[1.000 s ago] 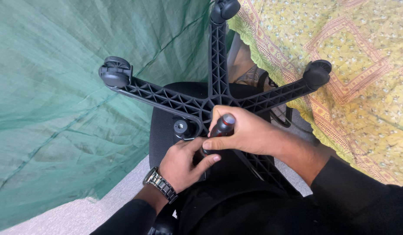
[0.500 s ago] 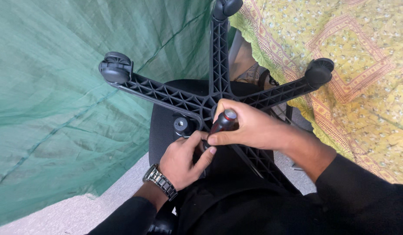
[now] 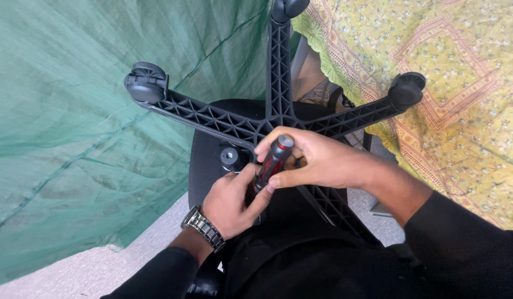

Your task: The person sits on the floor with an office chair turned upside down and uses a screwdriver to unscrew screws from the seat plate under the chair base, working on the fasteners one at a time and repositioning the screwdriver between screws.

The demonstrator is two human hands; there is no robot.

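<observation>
Screwdriver (image 3: 274,160), red-and-black handle, sits just below the hub of the chair base (image 3: 278,83), which is upturned with its spokes fanning outward.

Head view:
- Right hand (image 3: 317,160) is clamped around the screwdriver handle, fingers curled over its top end, thumb underneath. Handle tilts from upper right down to lower left, toward the chair underside below the hub.
- Left hand (image 3: 231,202) is closed in against the lower end of the tool, thumb touching the shaft area. Whether it pinches the shaft or a fastener cannot be told; the tip is hidden behind the fingers.
- Watch (image 3: 203,227) on the left wrist, below and left of the hub.
- Casters: one (image 3: 146,83) at the end of the left spoke, one (image 3: 407,88) at the end of the right spoke, one (image 3: 288,6) at the top edge.
- Round metal fitting (image 3: 230,156) just left of the hub, beside the left hand, apart from the tool.
- Green tarp (image 3: 74,138) left of the base; yellow patterned cloth (image 3: 461,99) right of it.

Judgement: step in hand looks like seating or turning the screwdriver on a fastener under the hub, left hand steadying the tip. Next move calls for keeping the shaft square to the fastener while the right hand twists; a tilted shaft risks slipping off the head.
</observation>
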